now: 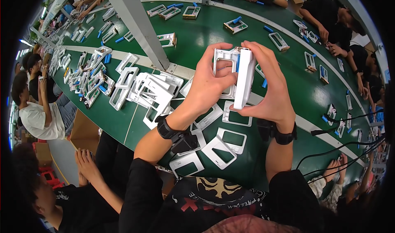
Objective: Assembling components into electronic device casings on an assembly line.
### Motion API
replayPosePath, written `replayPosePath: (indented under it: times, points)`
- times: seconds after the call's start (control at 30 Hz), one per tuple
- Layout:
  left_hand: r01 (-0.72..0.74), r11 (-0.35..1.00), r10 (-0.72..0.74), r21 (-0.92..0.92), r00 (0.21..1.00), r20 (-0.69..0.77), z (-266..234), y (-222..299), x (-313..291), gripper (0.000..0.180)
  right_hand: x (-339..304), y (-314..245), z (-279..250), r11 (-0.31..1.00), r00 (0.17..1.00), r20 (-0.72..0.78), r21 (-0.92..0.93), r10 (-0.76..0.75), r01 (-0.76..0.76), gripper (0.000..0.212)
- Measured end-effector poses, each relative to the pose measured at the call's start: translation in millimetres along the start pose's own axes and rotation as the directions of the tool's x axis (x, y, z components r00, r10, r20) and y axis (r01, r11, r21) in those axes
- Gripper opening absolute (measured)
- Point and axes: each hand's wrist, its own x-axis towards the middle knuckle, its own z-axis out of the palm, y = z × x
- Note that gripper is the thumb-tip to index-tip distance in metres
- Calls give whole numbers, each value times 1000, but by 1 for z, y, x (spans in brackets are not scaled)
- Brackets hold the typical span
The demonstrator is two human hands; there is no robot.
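In front of me, above the table, both my hands hold white plastic parts close together. My left hand (205, 83) is closed on a white rectangular housing frame (224, 54), its fingers reaching through the window. A strip of blue shows inside, next to the thumb. My right hand (271, 87) grips a white plastic cover (245, 78), seen edge-on, with fingers at its top and thumb at its bottom. The two parts lie side by side, touching or almost so; I cannot tell if they are joined. Below my hands lie several loose white frames (219, 154).
A heap of white frames (154, 94) is at my left on the green table (135, 124); beyond it are assemblies with blue cylinders (98, 74). A grey post (138, 25) rises ahead. Black cables (341, 146) hang at right. Co-workers sit around.
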Motion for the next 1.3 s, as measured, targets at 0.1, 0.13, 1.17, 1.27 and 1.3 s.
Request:
replayPosePath:
  times: [0.1,0.13,1.17,1.27,1.3]
  points:
    - [18,1000,-18,-23,1000,-1,1,1,0,60,0,2,0,1000,1000,-25,7,-6,6,106]
    - [19,999,-19,-34,1000,-3,1,1,0,60,0,2,0,1000,1000,-22,14,-10,10,106]
    - [44,998,-48,50,994,94,6,5,-1,97,2,4,2,991,998,-18,-125,-59,56,103]
    - [32,997,-38,66,995,90,5,4,-1,90,3,3,2,988,999,-8,-151,-35,34,102]
    - [35,998,-40,54,995,87,5,3,0,91,3,2,3,988,999,-8,-152,-35,34,102]
